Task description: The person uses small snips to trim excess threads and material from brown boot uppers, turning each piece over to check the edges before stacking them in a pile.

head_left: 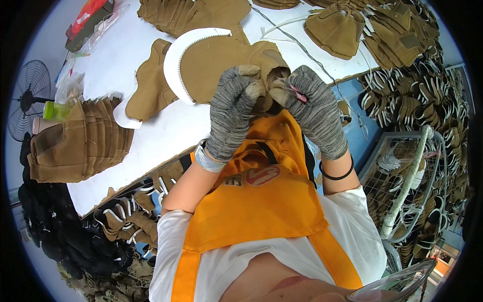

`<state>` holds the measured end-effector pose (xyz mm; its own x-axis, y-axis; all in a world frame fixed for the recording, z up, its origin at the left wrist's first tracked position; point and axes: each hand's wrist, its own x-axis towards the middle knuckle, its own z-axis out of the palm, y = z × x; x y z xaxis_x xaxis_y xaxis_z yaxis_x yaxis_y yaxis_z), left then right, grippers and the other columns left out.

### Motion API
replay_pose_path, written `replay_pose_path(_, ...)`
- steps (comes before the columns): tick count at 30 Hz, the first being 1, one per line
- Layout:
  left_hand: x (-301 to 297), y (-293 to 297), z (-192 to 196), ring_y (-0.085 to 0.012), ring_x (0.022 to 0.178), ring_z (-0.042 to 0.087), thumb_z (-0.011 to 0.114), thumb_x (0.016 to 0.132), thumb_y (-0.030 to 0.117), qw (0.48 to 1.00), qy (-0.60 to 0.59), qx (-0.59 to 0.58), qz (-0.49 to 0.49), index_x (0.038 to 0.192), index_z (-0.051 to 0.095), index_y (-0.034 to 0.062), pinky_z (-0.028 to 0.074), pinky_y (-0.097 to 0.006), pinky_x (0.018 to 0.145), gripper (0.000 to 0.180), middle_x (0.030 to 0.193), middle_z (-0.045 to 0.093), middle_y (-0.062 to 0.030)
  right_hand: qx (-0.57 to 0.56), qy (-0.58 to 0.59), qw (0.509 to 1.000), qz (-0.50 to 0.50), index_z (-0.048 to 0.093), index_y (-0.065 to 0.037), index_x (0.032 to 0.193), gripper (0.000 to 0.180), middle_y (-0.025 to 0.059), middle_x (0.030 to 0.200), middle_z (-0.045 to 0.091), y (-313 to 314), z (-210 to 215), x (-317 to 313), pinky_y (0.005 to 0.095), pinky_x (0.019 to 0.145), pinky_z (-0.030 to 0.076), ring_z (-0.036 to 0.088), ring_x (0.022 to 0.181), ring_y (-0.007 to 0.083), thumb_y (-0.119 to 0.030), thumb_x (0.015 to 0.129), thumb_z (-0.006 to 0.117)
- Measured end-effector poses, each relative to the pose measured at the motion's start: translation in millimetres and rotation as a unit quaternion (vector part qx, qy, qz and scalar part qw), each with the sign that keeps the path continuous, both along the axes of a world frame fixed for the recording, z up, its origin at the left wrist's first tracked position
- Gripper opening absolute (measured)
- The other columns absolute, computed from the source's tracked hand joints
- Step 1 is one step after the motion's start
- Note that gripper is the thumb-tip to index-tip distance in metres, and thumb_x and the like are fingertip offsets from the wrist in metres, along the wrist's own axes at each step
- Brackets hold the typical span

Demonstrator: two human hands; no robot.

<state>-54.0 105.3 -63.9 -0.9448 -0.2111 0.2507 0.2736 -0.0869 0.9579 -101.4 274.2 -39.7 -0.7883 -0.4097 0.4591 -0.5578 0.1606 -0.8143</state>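
Observation:
Both my hands wear grey knitted gloves and meet over the table's near edge. My left hand (pixel 232 108) and my right hand (pixel 314 103) pinch the same tan suede shoe-upper piece (pixel 221 63), which has a curved white toothed strip (pixel 177 60) along its left side. The fingertips of both hands press on the piece's folded right end, close together. The rest of the piece lies spread on the white table (pixel 166 136).
A stack of tan uppers (pixel 83 143) sits at the table's left, more tan pieces (pixel 337 27) at the back and right. Heaps of tan-and-white pieces (pixel 422 95) fill the right side above a wire basket (pixel 407 186). A fan (pixel 30 95) stands far left.

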Motion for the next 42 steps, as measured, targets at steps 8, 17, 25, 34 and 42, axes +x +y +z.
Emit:
replay_pose_path(8, -6, 9, -16, -0.0195, 0.097, 0.056, 0.062, 0.086, 0.004, 0.985, 0.140, -0.090, 0.043, 0.100, 0.060, 0.0004, 0.048, -0.030, 0.084, 0.014, 0.114, 0.053, -0.0099, 0.113, 0.042, 0.991, -0.054, 0.060, 0.000, 0.085, 0.020, 0.0064, 0.073, 0.054, 2, 15, 4, 0.0271, 0.062, 0.047, 0.053, 0.065, 0.0168, -0.010, 0.074, 0.074)
replay_pose_path(17, -15, 10, -23, -0.0240, 0.099, 0.056, 0.062, 0.083, 0.001, 0.964, 0.186, -0.183, 0.044, 0.096, 0.062, -0.0002, 0.048, -0.031, 0.085, 0.013, 0.106, 0.058, -0.0124, 0.092, -0.177, 0.980, 0.014, 0.062, -0.001, 0.087, 0.026, 0.0041, 0.071, 0.057, 20, 2, -9, 0.0236, 0.061, 0.044, 0.050, 0.066, 0.0095, -0.027, 0.085, 0.062)
replay_pose_path(25, -10, 6, -14, -0.0175, 0.100, 0.055, 0.061, 0.086, 0.003, 0.996, 0.088, 0.008, -0.027, 0.106, 0.061, -0.0010, 0.047, -0.027, 0.086, 0.020, 0.108, 0.057, -0.0086, -0.014, -0.094, 0.992, -0.082, 0.061, 0.000, 0.099, 0.036, 0.0061, 0.083, 0.059, 2, 8, 17, 0.0273, 0.069, 0.047, 0.054, 0.073, 0.0148, -0.035, 0.090, 0.058)
replay_pose_path(34, -9, -8, -18, -0.0169, 0.103, 0.051, 0.056, 0.091, 0.011, 0.995, 0.064, -0.014, -0.077, 0.117, 0.056, 0.0095, 0.043, -0.027, 0.091, 0.026, 0.113, 0.053, -0.0059, 0.170, 0.099, 0.971, -0.137, 0.058, -0.001, 0.103, 0.024, 0.0125, 0.085, 0.054, -4, -12, 39, 0.0322, 0.066, 0.047, 0.055, 0.075, 0.0238, -0.021, 0.090, 0.058)
replay_pose_path(42, -8, -16, -11, -0.0111, 0.096, 0.051, 0.053, 0.094, 0.022, 0.977, -0.081, 0.161, -0.112, 0.113, 0.058, 0.0050, 0.043, -0.023, 0.087, 0.026, 0.106, 0.055, -0.0018, 0.094, 0.092, 0.982, -0.132, 0.058, -0.001, 0.101, 0.022, 0.0087, 0.079, 0.050, -22, -24, 30, 0.0297, 0.066, 0.044, 0.051, 0.071, 0.0194, -0.020, 0.090, 0.057)
